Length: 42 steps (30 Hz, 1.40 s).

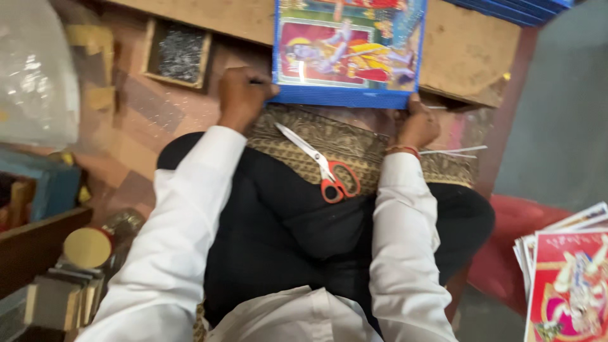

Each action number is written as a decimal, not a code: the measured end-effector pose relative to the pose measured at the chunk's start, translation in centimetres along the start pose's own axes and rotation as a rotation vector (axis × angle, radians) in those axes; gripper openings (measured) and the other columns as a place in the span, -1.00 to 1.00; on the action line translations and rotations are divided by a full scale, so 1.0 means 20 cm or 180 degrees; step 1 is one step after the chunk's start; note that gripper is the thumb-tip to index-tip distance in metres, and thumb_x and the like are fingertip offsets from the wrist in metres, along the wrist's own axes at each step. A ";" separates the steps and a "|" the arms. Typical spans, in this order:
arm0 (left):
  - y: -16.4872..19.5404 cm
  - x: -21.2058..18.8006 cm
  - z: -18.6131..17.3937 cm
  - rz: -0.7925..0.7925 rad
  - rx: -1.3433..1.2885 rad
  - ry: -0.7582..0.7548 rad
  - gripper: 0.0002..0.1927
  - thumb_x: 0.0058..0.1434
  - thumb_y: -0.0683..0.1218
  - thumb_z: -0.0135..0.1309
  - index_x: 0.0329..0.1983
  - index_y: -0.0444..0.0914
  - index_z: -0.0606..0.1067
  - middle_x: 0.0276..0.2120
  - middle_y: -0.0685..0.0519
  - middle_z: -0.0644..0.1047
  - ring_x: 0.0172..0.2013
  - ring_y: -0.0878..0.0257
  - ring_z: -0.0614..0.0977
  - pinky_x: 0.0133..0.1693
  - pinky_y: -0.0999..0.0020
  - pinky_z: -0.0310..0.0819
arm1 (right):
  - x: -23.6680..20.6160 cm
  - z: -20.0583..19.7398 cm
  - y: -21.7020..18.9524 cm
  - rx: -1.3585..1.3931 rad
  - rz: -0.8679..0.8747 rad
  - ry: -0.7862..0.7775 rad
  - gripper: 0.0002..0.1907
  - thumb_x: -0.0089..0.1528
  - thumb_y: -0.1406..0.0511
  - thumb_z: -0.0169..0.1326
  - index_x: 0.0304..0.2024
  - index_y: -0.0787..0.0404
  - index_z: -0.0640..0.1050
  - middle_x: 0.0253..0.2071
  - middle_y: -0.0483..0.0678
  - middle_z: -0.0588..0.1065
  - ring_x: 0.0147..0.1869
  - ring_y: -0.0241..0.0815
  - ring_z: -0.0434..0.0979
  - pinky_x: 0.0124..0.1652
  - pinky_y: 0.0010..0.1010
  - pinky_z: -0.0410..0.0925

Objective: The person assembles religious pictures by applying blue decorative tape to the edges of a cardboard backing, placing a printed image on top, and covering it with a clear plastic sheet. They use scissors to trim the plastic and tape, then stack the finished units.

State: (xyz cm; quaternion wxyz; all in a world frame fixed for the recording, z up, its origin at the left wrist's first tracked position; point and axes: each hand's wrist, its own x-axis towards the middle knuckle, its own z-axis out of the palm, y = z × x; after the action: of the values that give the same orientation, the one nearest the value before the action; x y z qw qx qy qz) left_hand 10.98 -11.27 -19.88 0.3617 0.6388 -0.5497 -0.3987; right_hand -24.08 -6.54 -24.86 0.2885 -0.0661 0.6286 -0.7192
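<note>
Left fingers: curled into a loose fist at the near left corner of the blue-bordered picture (347,50); a thin dark object shows between them, too small to identify.
Left hand (240,95): knuckles up, pressed against the picture's lower left edge, resting on the reddish floor (145,120).
Right fingers: tucked under or against the picture's near right corner; whether they pinch it or only press, I cannot tell.
Right hand (415,123): sits at the lower right corner, a red-and-gold bangle (403,150) on the wrist.
Sleeves: both arms in long white sleeves, reaching forward over dark trousers.
Picture: colourful printed figure scene, blue border, lying flat on a wooden board (468,50), its near edge hanging just past the board toward the person.
Scissors (323,166): red handles, blades closed, lying diagonally on a patterned brown cloth (354,142) across the lap, between the two arms, touched by neither hand.
Thin white strips (453,152): just right of the right wrist, lying on the cloth's edge.
Small wooden tray (179,54): left of the left hand, on the floor, filled with small dark metal bits.
Stack of prints (563,278): lower right, red-bordered, well apart from both hands.
Round gold lid (87,247): lower left, beside stacked small frames.
</note>
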 end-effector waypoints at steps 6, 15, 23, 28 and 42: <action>0.08 -0.01 -0.02 -0.0160 0.0119 0.0057 -0.85 -0.06 -0.15 0.44 -0.45 -0.28 0.68 -0.48 -0.05 0.67 -0.47 0.19 0.70 -0.35 0.30 0.56 | -0.06 0.02 -0.05 0.0017 0.0086 0.0080 -0.87 0.16 0.50 0.27 -0.46 0.40 0.57 -0.52 0.06 0.57 -0.61 -0.21 0.49 -0.64 -0.45 0.29; 0.11 0.00 -0.02 -0.0322 0.0288 0.0074 -0.86 -0.06 -0.14 0.43 -0.47 -0.26 0.68 -0.46 -0.06 0.68 -0.44 0.18 0.71 -0.33 0.27 0.56 | -0.04 0.01 -0.03 0.0021 0.0081 0.0051 -0.84 0.18 0.49 0.26 -0.47 0.36 0.54 -0.51 0.05 0.57 -0.59 -0.22 0.52 -0.62 -0.47 0.31; 0.15 -0.01 -0.02 -0.0375 0.0301 0.0058 -0.88 -0.03 -0.14 0.41 -0.46 -0.26 0.68 -0.45 -0.06 0.68 -0.44 0.18 0.71 -0.32 0.27 0.57 | -0.07 0.02 -0.05 0.0025 0.0052 0.0046 -0.86 0.19 0.49 0.24 -0.46 0.37 0.54 -0.50 0.05 0.58 -0.59 -0.22 0.53 -0.61 -0.47 0.32; 0.16 -0.02 -0.02 -0.0428 0.0232 0.0054 -0.88 -0.01 -0.14 0.40 -0.47 -0.26 0.68 -0.45 -0.05 0.68 -0.44 0.20 0.71 -0.33 0.27 0.57 | -0.08 0.03 -0.06 -0.0046 0.0094 0.0095 -0.88 0.19 0.49 0.24 -0.43 0.38 0.56 -0.50 0.06 0.58 -0.58 -0.23 0.52 -0.61 -0.48 0.33; 0.12 0.02 -0.02 -0.0764 -0.0156 -0.0055 -0.89 -0.07 -0.22 0.37 -0.52 -0.33 0.64 -0.52 -0.06 0.65 -0.50 0.21 0.66 -0.38 0.30 0.53 | -0.12 0.08 -0.12 -0.0405 0.0236 0.0472 -0.85 0.09 0.43 0.30 -0.44 0.43 0.58 -0.47 0.08 0.58 -0.58 -0.14 0.55 -0.65 -0.43 0.27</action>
State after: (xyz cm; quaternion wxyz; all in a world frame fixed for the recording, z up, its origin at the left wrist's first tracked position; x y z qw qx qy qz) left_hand 10.31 -11.95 -17.56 0.3221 0.6875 -0.4624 -0.4579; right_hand -22.11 -6.53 -21.63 0.2629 -0.0076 0.6946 -0.6696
